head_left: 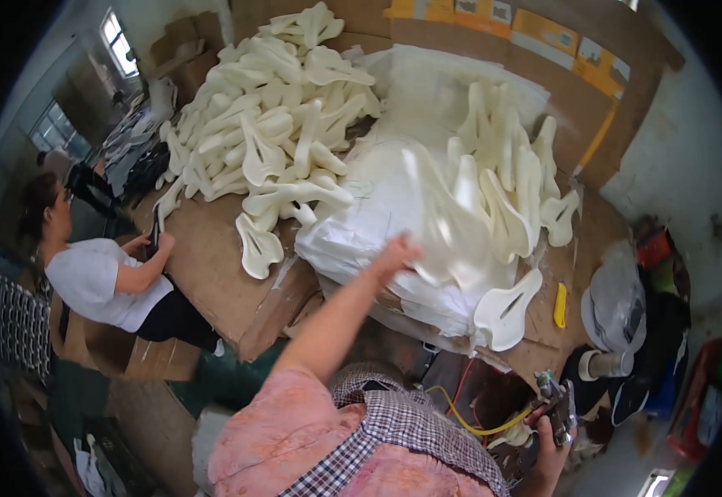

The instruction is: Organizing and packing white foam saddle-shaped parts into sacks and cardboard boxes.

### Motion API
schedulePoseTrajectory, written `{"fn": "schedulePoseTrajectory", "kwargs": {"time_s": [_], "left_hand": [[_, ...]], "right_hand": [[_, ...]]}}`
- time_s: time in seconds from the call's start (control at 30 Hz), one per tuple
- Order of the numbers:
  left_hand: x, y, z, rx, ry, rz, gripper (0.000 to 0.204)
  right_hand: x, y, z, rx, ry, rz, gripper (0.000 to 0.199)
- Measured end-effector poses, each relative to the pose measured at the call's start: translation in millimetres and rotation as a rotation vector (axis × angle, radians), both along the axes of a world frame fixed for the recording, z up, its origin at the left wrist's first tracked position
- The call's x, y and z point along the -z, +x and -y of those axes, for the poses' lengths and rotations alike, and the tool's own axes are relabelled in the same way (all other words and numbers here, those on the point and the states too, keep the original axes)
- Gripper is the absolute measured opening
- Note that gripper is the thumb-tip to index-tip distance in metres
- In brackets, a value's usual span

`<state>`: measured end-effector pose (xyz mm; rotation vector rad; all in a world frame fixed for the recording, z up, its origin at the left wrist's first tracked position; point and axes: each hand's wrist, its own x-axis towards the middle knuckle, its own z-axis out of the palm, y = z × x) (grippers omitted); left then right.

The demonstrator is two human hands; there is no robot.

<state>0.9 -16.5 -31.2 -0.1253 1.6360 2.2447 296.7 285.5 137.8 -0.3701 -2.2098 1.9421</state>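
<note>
right hand (550, 446) grips spray gun (558, 402), below cream saddle-shaped pieces (529, 195) on white sheeting (369, 203); left hand (396, 255) just left of them, blurred, can't tell if open.

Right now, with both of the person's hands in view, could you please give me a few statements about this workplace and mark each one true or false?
1. The right hand holds a spray gun. True.
2. The hose at the spray gun is blue. False: the hose is yellow.
3. The left hand is stretched out over the white sheet. True.
4. The yellow tool is in the left hand. False: the yellow tool lies apart from both hands, to the right of the white sheet.
5. The big heap of cream pieces lies to the picture's right of the white sheet. False: it lies to the left.
6. The co-worker wears a white top. True.
</note>
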Motion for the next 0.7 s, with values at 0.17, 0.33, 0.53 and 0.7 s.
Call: {"fn": "schedulePoseTrajectory", "kwargs": {"time_s": [0.17, 0.33, 0.53, 0.7], "left_hand": [[-78.2, -90.8, 165.6, -0.358, 0.530, -0.428, 0.036], [-68.7, -89.2, 46.4, -0.320, 0.096, -0.454, 0.040], [53.4, -14.3, -138.1, 0.338, -0.583, -0.221, 0.048], [49.6, 24.6, -172.5, 0.652, -0.643, 0.048, 0.047]], "right_hand": [[16.6, -15.6, -11.9, -0.045, -0.061, 0.060, 0.043], [25.7, -14.9, -26.8, -0.014, -0.060, 0.020, 0.054], [17.3, -0.7, -30.9, 0.021, -0.046, 0.037, 0.055], [9.3, 9.2, -37.8, 0.011, -0.106, 0.060, 0.057]]}}
